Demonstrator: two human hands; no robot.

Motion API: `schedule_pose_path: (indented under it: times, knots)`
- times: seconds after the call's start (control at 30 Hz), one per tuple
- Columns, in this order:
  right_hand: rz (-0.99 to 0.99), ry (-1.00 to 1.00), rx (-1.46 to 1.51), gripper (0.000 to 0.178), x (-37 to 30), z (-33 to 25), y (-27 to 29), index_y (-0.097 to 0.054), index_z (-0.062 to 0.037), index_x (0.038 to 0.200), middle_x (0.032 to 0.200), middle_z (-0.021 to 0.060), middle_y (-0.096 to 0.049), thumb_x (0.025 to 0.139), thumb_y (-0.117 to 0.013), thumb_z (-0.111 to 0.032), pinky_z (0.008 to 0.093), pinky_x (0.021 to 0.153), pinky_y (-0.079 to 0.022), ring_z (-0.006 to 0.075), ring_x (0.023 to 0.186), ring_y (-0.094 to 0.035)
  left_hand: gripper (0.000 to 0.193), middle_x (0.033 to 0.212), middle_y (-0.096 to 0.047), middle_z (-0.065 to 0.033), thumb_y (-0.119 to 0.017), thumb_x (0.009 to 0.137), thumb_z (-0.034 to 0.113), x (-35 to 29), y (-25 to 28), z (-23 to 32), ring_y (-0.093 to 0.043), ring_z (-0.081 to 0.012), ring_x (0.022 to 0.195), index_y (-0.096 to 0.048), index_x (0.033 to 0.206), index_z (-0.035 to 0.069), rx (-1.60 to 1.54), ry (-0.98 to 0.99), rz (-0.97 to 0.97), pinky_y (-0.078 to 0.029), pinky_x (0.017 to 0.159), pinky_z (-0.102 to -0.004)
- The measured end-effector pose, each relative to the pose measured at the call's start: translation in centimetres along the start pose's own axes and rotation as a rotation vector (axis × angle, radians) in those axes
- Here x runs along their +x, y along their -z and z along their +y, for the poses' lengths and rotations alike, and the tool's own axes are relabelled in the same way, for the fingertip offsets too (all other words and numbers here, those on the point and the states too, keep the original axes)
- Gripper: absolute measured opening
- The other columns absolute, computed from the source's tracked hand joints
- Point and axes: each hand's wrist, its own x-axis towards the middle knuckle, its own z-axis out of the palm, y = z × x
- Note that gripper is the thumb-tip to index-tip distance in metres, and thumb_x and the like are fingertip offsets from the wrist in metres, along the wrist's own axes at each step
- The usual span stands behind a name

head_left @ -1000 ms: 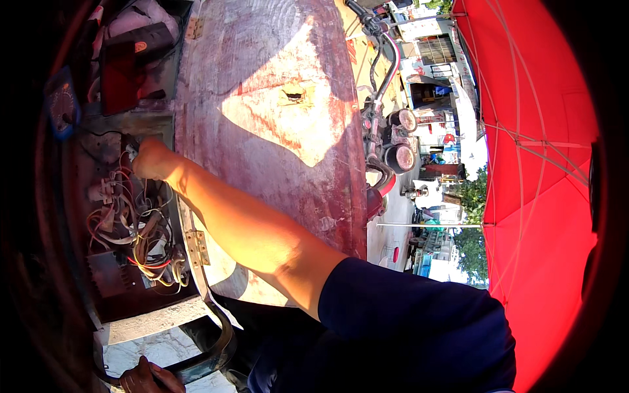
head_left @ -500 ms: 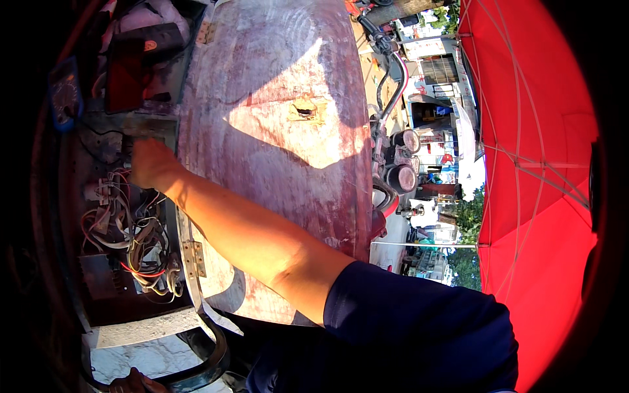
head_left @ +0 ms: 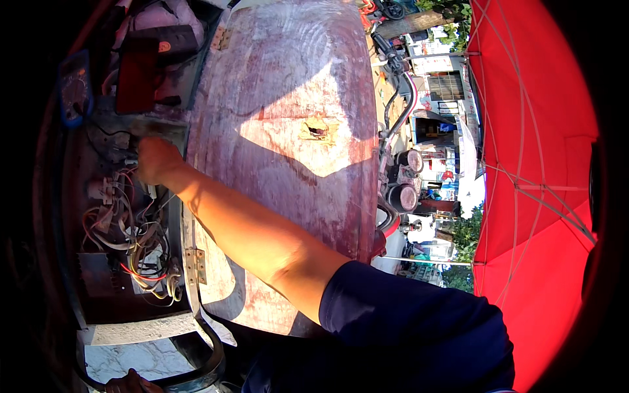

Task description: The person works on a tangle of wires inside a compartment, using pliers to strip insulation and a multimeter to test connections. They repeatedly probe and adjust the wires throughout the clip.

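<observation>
My right hand point(head_left: 159, 162) reaches into an open compartment, closed over its upper wiring, with the fingertips hidden beneath it. What it holds cannot be made out. A tangle of wires point(head_left: 134, 245) in several colours lies just below, with a small white piece point(head_left: 152, 191) right under the hand. From a blue multimeter point(head_left: 75, 88) at the upper left, a black lead point(head_left: 98, 128) runs toward this hand. In shade at the lower left, my left hand point(head_left: 134, 382) is closed on a curved black rail point(head_left: 208, 367).
A worn reddish panel point(head_left: 282, 85) with a ragged hole adjoins the compartment, joined by a metal hinge point(head_left: 195, 265). A dark flat device point(head_left: 136, 75) lies above. Beyond are handlebars with round gauges point(head_left: 403, 198) and a red canopy point(head_left: 537, 131).
The whole scene has shifted slightly right in view. My right hand stays over the wiring, and a small white piece now shows beneath it. My left hand keeps its place on the rail.
</observation>
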Motion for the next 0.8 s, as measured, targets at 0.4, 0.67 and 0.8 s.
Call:
schedule_pose_path:
  times: [0.4,0.67,0.8]
  knots:
    - [0.029,0.021,0.020,0.023,0.1,0.9,-0.2,-0.069,-0.0019,0.088,0.099,0.0227,-0.066,0.067,-0.068,-0.011,0.0426,0.084,-0.053,0.0383,0.095,-0.064,0.015,0.065,-0.058,-0.0124,-0.053,0.087,0.005,0.5,-0.1,0.3,-0.055,-0.0268,0.054,-0.065,0.084,-0.003,-0.007,0.003,-0.005,-0.044,0.052,-0.0376]
    - [0.021,0.037,-0.049,0.024,0.9,1.2,-0.9,-0.069,0.0002,0.085,0.096,0.0237,-0.066,0.066,-0.070,-0.014,0.0430,0.081,-0.054,0.0382,0.093,-0.064,0.015,0.066,-0.057,-0.0118,-0.052,0.087,0.006,0.3,0.1,0.4,-0.054,-0.0264,0.054,-0.065,0.083,-0.002,0.012,0.008,0.007,-0.044,0.052,-0.0377]
    - [0.020,0.011,-0.066,0.023,1.0,1.2,-0.8,-0.069,-0.0005,0.085,0.096,0.0234,-0.066,0.067,-0.070,-0.015,0.0429,0.081,-0.054,0.0377,0.093,-0.065,0.016,0.066,-0.058,-0.0114,-0.052,0.087,0.006,0.4,0.1,0.5,-0.054,-0.0263,0.053,-0.065,0.083,-0.002,0.002,0.014,0.006,-0.044,0.052,-0.0380]
